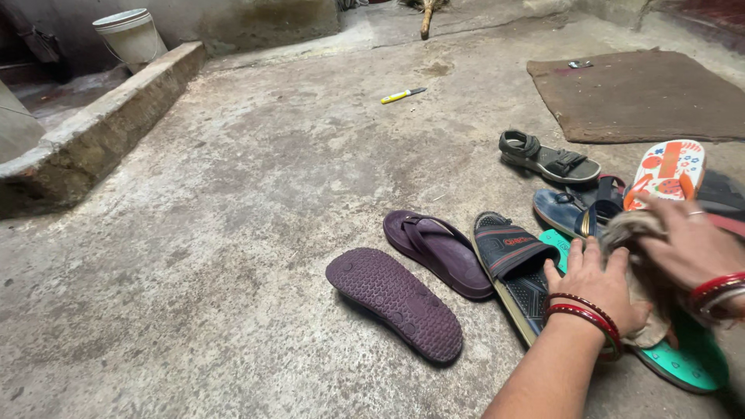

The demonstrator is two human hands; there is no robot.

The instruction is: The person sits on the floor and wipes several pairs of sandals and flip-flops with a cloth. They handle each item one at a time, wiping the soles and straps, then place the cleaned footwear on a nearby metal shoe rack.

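Green sandal [691,365] is lying under both hands: your left hand [597,287] is pinning it flat-fingered, right hand [687,244] gripping the cloth [632,229]. Keep pressing down, wiping away from the black slide [512,260] beside it.

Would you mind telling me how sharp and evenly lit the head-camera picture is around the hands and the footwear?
Head view: soft, dim light, faint shadows under the purple slippers; right hand and cloth slightly motion-blurred; left hand sharper; far corners dark, wide-angle bending at the edges.
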